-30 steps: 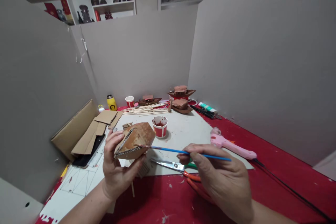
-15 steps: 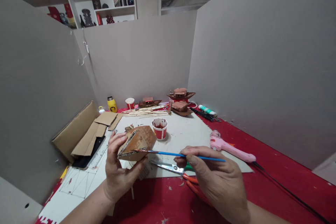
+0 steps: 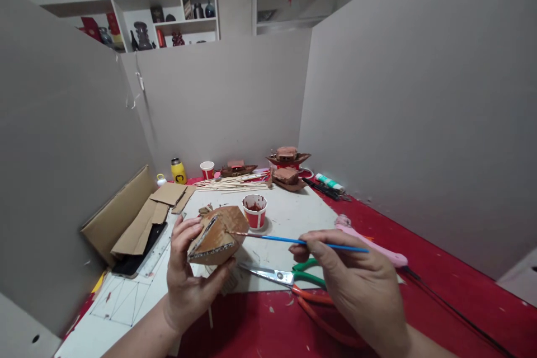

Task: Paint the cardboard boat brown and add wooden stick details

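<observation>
My left hand (image 3: 188, 279) grips a small cardboard boat hull (image 3: 218, 235), brown with paint, held above the white sheet. My right hand (image 3: 356, 285) pinches a thin blue paintbrush (image 3: 293, 241). The brush tip touches the hull's right side. A red paper cup of brown paint (image 3: 254, 211) stands just behind the hull. Scissors with green and orange handles (image 3: 289, 278) lie under the brush.
A pink glue gun (image 3: 369, 246) lies at the right with its cord trailing off. Cardboard pieces (image 3: 146, 215) and a phone sit at the left. Wooden sticks (image 3: 232, 182), painted boat models (image 3: 287, 165), a yellow bottle (image 3: 178, 171) and another cup (image 3: 207, 169) stand at the back. Grey partitions enclose the table.
The brush tip has moved up along the hull's side. My right hand has shifted a little right and up, uncovering the scissors' green handle. The camera has tilted down slightly.
</observation>
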{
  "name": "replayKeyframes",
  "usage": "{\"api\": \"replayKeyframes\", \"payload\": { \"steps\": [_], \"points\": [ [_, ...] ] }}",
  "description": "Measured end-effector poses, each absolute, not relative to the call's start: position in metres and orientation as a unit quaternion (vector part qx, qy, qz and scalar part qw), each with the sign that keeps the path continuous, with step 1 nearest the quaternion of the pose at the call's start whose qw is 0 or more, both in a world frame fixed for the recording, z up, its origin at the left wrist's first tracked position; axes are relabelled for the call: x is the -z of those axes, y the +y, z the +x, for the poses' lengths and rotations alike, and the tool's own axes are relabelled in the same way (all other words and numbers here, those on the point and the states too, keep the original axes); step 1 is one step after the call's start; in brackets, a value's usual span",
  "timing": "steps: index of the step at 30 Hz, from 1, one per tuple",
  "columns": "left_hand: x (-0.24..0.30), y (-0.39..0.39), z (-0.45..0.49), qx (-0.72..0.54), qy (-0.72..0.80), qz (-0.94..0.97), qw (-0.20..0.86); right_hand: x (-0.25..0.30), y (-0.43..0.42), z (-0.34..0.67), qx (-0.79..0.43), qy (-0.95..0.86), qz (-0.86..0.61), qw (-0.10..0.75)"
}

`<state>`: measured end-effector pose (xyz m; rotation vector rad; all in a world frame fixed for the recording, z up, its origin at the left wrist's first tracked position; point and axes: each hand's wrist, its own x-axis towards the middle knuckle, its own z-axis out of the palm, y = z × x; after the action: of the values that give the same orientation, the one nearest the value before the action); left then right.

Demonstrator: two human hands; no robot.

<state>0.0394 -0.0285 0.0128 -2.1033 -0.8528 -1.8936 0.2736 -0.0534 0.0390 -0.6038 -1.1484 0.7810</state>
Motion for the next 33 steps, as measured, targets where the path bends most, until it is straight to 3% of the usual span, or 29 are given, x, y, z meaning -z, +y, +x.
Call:
{"api": "replayKeyframes", "payload": {
  "steps": [10, 20, 27, 33],
  "points": [
    [-0.016, -0.034, 0.038, 0.679, -0.336, -0.650, -0.061, -0.046, -0.041, 0.273, -0.417, -0.494, -0.257, 0.719],
    [-0.019, -0.034, 0.037, 0.691, -0.326, -0.640, -0.083, -0.043, -0.023, 0.276, -0.421, -0.466, -0.296, 0.720],
    [-0.017, -0.035, 0.039, 0.678, -0.323, -0.657, -0.060, -0.052, -0.032, 0.261, -0.457, -0.492, -0.245, 0.699],
    [-0.019, -0.034, 0.038, 0.685, -0.328, -0.649, -0.044, -0.049, -0.026, 0.273, -0.419, -0.497, -0.287, 0.704]
  ]
}}
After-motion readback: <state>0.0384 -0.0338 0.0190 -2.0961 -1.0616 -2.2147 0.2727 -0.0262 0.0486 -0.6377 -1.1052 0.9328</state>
